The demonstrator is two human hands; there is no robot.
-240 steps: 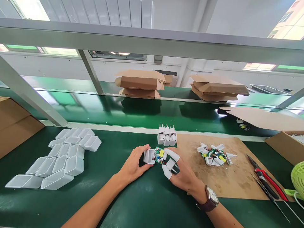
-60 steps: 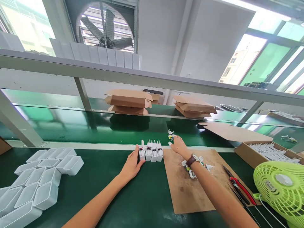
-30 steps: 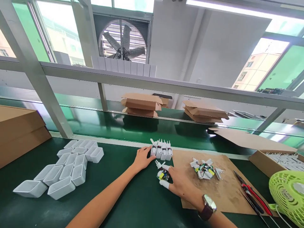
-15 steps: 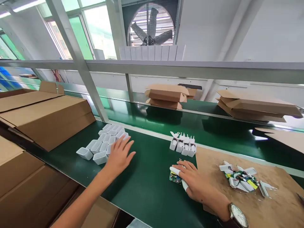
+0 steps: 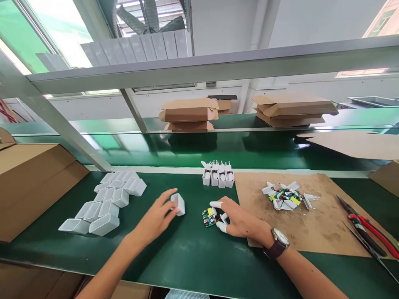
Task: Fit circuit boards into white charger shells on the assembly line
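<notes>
My left hand (image 5: 156, 216) pinches a white plastic charger shell (image 5: 178, 203) between thumb and fingers, just above the green mat. My right hand (image 5: 237, 219), with white finger cots on thumb and forefinger, grips a small green circuit board with a white plug piece (image 5: 210, 216) resting on the mat. A row of several assembled white chargers (image 5: 218, 177) stands behind both hands. A cluster of empty white shells (image 5: 106, 201) lies to the left.
A brown cardboard sheet (image 5: 311, 224) on the right carries a heap of circuit boards with plug parts (image 5: 286, 198). Red-handled pliers (image 5: 366, 228) lie at the far right. A large cardboard box (image 5: 31, 182) stands at left. Folded cartons (image 5: 187, 114) sit beyond the conveyor.
My left hand reached to the shell cluster and came back toward the middle holding one white shell. My right hand stayed on the circuit board. The view swung back to the right.
</notes>
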